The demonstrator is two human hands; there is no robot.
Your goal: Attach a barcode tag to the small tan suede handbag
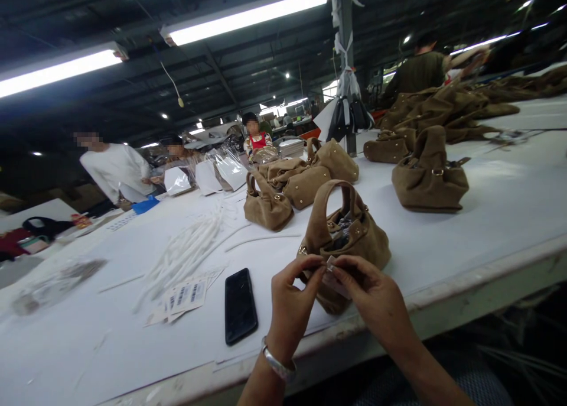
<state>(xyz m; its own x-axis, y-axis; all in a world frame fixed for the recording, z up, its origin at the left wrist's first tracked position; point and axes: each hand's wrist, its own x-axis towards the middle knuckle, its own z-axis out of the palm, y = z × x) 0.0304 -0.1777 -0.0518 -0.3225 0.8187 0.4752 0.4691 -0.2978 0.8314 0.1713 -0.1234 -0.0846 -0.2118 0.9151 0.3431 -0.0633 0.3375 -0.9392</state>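
Note:
A small tan suede handbag (354, 234) stands upright at the near edge of the white table (487, 217), its loop handle up. My left hand (295, 302) and my right hand (374, 296) are both in front of the bag, fingers pinched together. Between the fingertips is a small pale tag (331, 270) held against the bag's front. A silver bracelet sits on my left wrist.
A black phone (240, 304) lies left of my hands, with barcode tags (186, 296) and a pile of white plastic ties (190, 249) beyond. More tan bags (427, 178) stand mid-table and at the back right. Other people work at the far side.

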